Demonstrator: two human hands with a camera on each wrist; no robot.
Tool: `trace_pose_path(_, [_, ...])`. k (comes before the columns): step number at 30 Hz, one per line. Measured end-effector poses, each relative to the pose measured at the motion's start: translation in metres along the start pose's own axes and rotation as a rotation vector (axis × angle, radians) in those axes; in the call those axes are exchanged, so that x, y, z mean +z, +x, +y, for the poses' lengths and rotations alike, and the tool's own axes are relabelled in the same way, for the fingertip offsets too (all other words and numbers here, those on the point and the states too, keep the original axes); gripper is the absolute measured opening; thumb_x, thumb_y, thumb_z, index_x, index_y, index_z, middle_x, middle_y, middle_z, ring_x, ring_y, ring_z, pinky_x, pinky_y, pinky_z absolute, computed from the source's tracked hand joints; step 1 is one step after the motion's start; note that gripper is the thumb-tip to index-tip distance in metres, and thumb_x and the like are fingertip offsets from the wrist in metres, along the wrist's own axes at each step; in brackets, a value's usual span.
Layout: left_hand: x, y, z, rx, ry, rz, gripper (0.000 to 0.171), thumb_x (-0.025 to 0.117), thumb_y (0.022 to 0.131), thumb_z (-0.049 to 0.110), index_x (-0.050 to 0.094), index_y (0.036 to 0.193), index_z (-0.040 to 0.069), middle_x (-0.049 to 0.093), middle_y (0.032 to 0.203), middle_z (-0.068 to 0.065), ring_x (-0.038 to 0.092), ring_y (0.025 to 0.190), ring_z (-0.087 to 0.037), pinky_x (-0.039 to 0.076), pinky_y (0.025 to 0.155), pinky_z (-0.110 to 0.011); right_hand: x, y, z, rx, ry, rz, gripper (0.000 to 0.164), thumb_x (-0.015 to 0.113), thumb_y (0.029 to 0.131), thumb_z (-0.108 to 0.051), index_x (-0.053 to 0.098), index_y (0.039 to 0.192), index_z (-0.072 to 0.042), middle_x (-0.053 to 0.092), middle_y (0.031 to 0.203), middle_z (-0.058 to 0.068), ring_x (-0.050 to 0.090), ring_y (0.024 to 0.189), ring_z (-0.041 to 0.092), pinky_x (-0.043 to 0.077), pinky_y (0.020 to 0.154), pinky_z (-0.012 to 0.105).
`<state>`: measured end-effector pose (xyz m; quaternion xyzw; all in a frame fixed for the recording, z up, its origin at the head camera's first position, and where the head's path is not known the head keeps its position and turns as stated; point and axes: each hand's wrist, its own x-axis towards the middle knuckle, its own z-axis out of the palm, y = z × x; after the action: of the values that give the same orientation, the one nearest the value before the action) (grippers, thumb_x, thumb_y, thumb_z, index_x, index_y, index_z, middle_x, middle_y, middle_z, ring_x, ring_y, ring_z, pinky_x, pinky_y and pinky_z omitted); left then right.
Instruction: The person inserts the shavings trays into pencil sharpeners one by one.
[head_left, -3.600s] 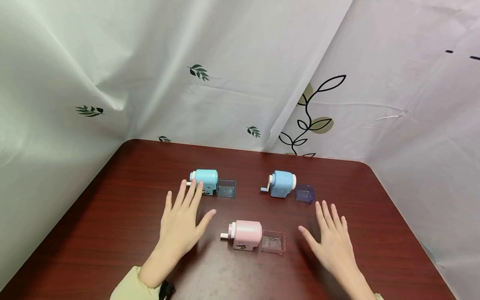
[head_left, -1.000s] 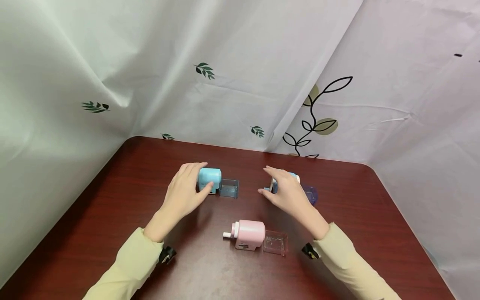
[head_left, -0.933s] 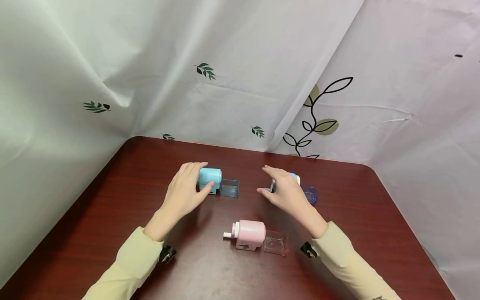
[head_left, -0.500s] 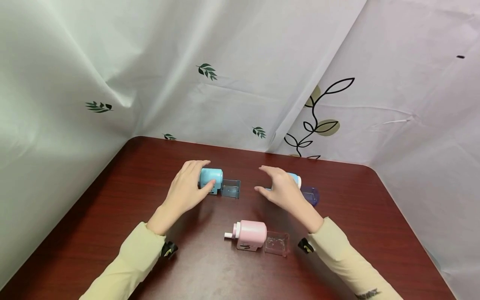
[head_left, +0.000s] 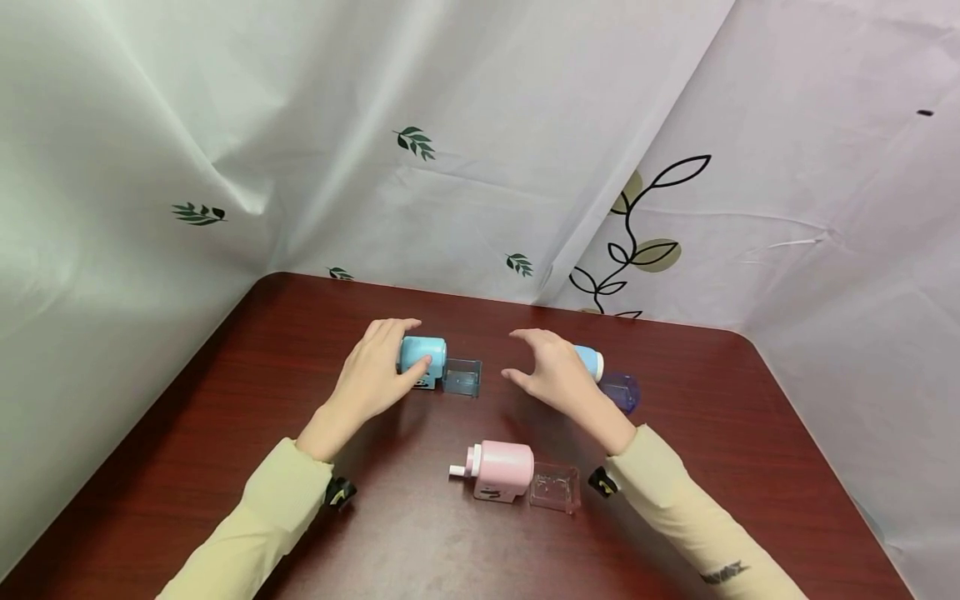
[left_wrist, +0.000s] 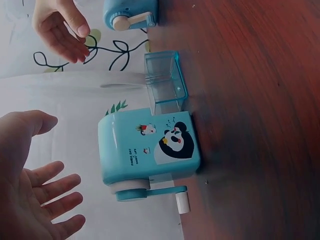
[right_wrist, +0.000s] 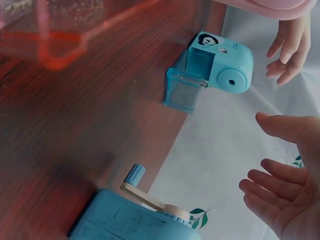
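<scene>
A turquoise crank pencil sharpener (head_left: 426, 352) stands at the back left, its clear tray (head_left: 462, 379) pulled out to the right. My left hand (head_left: 366, 371) hovers beside it; in the left wrist view, a gap separates the loosely bent fingers from the turquoise body (left_wrist: 145, 150) with its panda sticker. To the right, a blue crank sharpener (head_left: 589, 361) is partly hidden behind my right hand (head_left: 558, 375). That hand is held in the air with thumb and fingers apart, holding nothing; the right wrist view shows the blue sharpener's crank handle (right_wrist: 135, 175) apart from it.
A pink crank sharpener (head_left: 506, 465) stands nearer the front, with its pink clear tray (head_left: 555, 488) containing some shavings. The blue sharpener's purple-blue tray (head_left: 622, 392) sits at its right. Patterned white cloth (head_left: 465, 167) hangs behind the dark red-brown table (head_left: 225, 450).
From flat, spread poses, both hands moved to the two back sharpeners and bent their fingers. Over the last second my right hand drifted slightly left; the left hand barely moved. The sharpeners stay put.
</scene>
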<state>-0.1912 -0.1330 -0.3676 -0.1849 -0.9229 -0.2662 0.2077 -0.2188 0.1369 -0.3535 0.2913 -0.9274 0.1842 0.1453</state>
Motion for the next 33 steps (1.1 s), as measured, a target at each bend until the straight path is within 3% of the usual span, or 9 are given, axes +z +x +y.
trace_pose_path(14, [0.008, 0.004, -0.016, 0.004, 0.004, -0.055, 0.055, 0.059, 0.083, 0.039, 0.046, 0.127, 0.008, 0.051, 0.123, -0.008, 0.037, 0.118, -0.024, 0.042, 0.088, -0.046, 0.011, 0.010, -0.001, 0.016, 0.029, -0.066, 0.056, 0.075, 0.072, -0.033, 0.056, 0.116, -0.004, 0.061, 0.113, 0.011, 0.054, 0.105, 0.023, 0.045, 0.088, 0.040])
trace_pose_path(23, [0.012, 0.004, -0.025, 0.021, 0.006, -0.048, 0.055, 0.059, 0.083, 0.040, 0.047, 0.126, 0.009, 0.051, 0.123, -0.008, 0.038, 0.118, -0.024, 0.042, 0.087, -0.045, 0.020, 0.015, 0.000, -0.003, 0.053, -0.100, 0.058, 0.076, 0.071, -0.033, 0.056, 0.117, -0.002, 0.060, 0.115, 0.013, 0.052, 0.107, 0.024, 0.044, 0.089, 0.041])
trace_pose_path(33, [0.016, 0.011, -0.033, 0.012, 0.013, -0.102, 0.057, 0.058, 0.084, 0.043, 0.046, 0.128, 0.009, 0.048, 0.128, -0.009, 0.036, 0.120, -0.024, 0.041, 0.090, -0.046, 0.026, 0.021, 0.006, 0.012, 0.097, -0.178, 0.060, 0.076, 0.070, -0.033, 0.056, 0.118, -0.003, 0.059, 0.117, 0.012, 0.053, 0.107, 0.023, 0.045, 0.088, 0.041])
